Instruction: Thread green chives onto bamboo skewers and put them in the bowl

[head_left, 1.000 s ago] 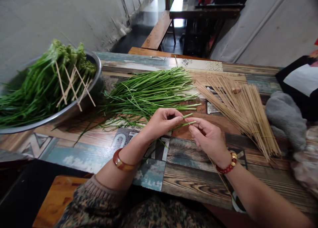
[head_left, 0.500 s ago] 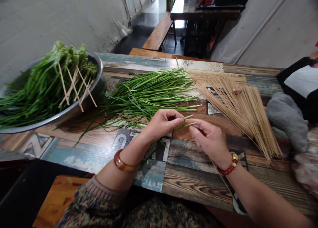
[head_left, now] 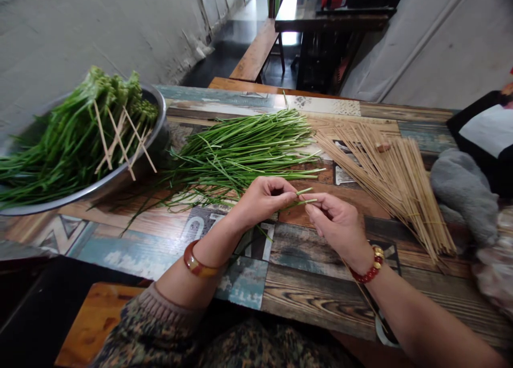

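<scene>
My left hand (head_left: 270,198) is closed in a pinch on a few garlic chives, and their cut ends (head_left: 306,201) stick out past the thumb. Right against it, my right hand (head_left: 335,218) is closed, with fingertips meeting the chive ends. A thin bamboo skewer (head_left: 365,297) runs out beneath my right palm toward the table's front edge; its tip is hidden by the fingers. Just beyond my hands lies a loose pile of garlic chives (head_left: 248,149), pale ends to the right. To the right, many bamboo skewers (head_left: 417,197) lie spread in a fan.
At the left, a metal basin (head_left: 158,127) holds chives threaded on skewers (head_left: 118,138). A grey cloth bundle (head_left: 463,189) and a clear plastic bag (head_left: 499,261) sit at the right edge of the patterned table (head_left: 308,304). A bench (head_left: 256,50) and another table stand behind.
</scene>
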Demonstrator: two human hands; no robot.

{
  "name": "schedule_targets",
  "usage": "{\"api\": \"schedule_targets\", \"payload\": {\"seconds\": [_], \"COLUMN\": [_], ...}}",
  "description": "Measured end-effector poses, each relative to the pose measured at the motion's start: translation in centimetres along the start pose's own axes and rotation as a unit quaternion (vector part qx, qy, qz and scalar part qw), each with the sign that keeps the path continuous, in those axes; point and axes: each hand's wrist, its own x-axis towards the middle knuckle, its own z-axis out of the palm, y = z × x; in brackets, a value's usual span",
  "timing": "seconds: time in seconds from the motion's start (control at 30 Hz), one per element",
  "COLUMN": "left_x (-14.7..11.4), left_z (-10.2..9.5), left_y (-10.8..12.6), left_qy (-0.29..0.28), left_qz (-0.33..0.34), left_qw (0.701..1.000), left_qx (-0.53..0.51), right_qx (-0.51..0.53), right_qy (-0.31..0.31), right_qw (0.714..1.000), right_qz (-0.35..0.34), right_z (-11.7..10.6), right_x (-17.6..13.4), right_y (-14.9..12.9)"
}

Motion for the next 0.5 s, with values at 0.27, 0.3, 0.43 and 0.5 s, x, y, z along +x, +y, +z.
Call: {"api": "schedule_targets", "payload": {"seconds": [0.27,0.3,0.43,0.5], "left_x": [-0.09,-0.09,-0.13,-0.14], "left_z": [-0.03,-0.06,-0.13,-0.15], "left_y": [0.21,0.22,0.27,0.26], "left_qy": [-0.017,-0.019,-0.033,-0.043], "left_qz": [-0.022,-0.025,-0.036,-0.040], "left_qw": [0.999,0.999,0.998,0.997], "left_qx": [-0.022,-0.024,-0.042,-0.051], "right_qx": [-0.021,-0.017,-0.014,-0.015], "right_qy": [0.012,0.016,0.005,-0.003], "right_qw": [1.000,1.000,1.000,1.000], "right_qz": [-0.010,-0.010,-0.020,-0.025], "right_z": [-0.06,-0.05,-0.02,-0.03], "right_x": [-0.12,-0.15,-0.29,-0.33], "right_y": [-0.14,-0.19,-0.36,-0.38]}}
